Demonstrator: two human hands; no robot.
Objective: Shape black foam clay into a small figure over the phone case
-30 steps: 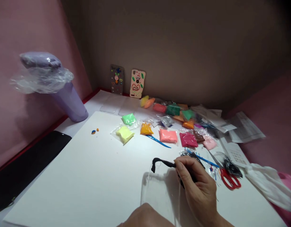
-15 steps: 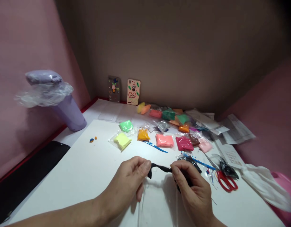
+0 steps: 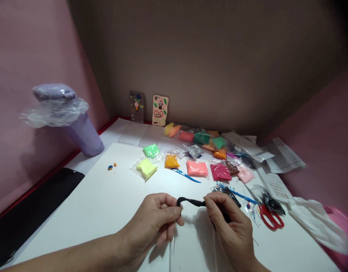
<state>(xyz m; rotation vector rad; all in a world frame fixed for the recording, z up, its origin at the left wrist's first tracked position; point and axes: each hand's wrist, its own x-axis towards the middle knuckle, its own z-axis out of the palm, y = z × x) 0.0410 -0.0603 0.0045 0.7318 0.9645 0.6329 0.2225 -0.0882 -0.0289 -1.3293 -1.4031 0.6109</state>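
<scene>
A clear phone case [image 3: 192,241] stands at the front middle, with black clay [image 3: 192,201] running along its top edge. My left hand [image 3: 159,219] pinches the clay at the case's top left corner between thumb and fingers. On the other side, my right hand [image 3: 230,223] is closed on the strip's right end, thumb against forefinger. More black clay shows in its palm, partly hidden by the fingers. Beyond my right hand lies a packet of black clay [image 3: 233,197].
Bagged clays, among them a coral packet [image 3: 197,168] and a yellow packet [image 3: 146,168], lie beyond my hands near a blue modelling tool [image 3: 187,176]. Red-handled scissors [image 3: 271,218] rest at right. Two decorated phone cases [image 3: 160,110] lean on the wall. A wrapped purple tumbler [image 3: 85,134] stands left.
My left hand has shifted down slightly, its thumb now lower at the corner. The black clay there now bends over the corner instead of sticking out as a loose end. My right hand stays put.
</scene>
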